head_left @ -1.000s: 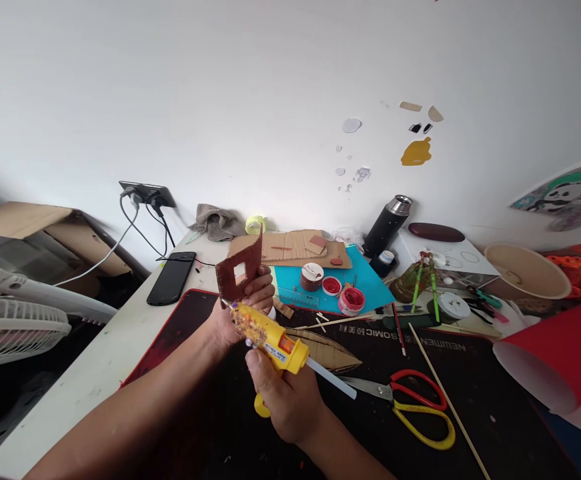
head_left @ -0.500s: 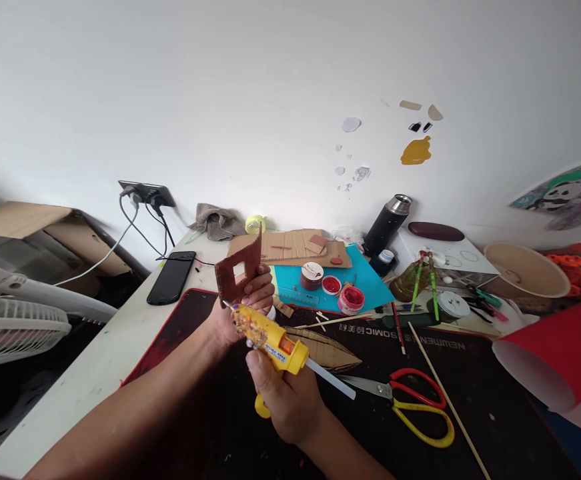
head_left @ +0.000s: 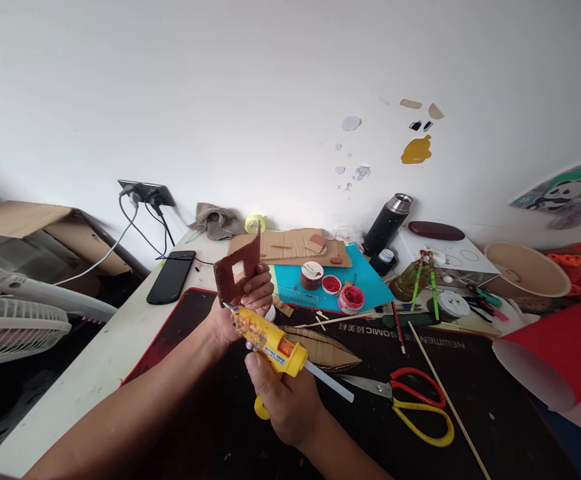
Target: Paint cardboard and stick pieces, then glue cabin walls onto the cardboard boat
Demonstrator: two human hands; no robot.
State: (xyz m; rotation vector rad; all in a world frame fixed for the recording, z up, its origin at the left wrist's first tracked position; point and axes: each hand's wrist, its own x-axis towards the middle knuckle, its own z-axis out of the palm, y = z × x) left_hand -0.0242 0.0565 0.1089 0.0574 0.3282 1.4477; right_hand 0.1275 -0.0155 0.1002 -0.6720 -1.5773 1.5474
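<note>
In my left hand (head_left: 257,290) is a brown-painted cardboard piece (head_left: 230,283) with a square opening cut through it, held up above the mat. A second brown panel joins it at an angle on the right. My right hand (head_left: 290,403) grips a yellow hot glue gun (head_left: 270,340), stained around its front, with a clear glue stick (head_left: 329,381) poking out of the back. The gun's nozzle is at the lower edge of the brown cardboard; whether it touches I cannot tell. Behind the gun lies a pointed, boat-shaped cardboard piece (head_left: 323,348), partly covered.
Scissors (head_left: 420,400) with red and yellow handles and a thin wooden stick (head_left: 450,400) lie on the right of the black mat (head_left: 180,433). Paint pots (head_left: 351,300) stand on blue paper (head_left: 370,273). A phone (head_left: 171,277) is at left, a black flask (head_left: 387,223) behind.
Very little differs. The glue gun and the brown cardboard have shifted slightly to the left, with the nozzle still at the cardboard's lower edge.
</note>
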